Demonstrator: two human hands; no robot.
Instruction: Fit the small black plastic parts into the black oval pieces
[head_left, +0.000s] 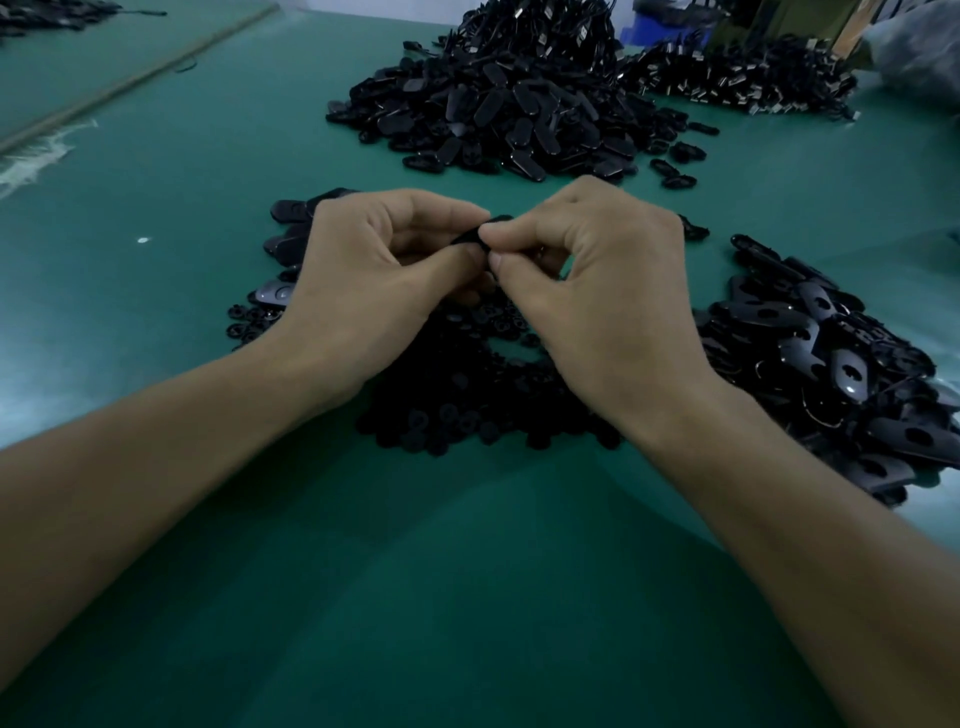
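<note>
My left hand (379, 265) and my right hand (597, 280) meet over the middle of the green table, fingertips together. Between them they pinch one black oval piece (475, 236), mostly hidden by the fingers. Whether a small part sits in it cannot be seen. Under and in front of my hands lies a heap of small black plastic parts (467, 400). A few oval pieces (291, 244) lie just left of my left hand. A pile of oval pieces with holes (841, 364) lies at the right.
A large heap of black oval pieces (498, 109) rises at the back centre, with a second heap of black parts with metal ends (737, 78) behind it to the right. The green table mat (467, 597) runs to the near edge. A blue bin (660, 26) stands far back.
</note>
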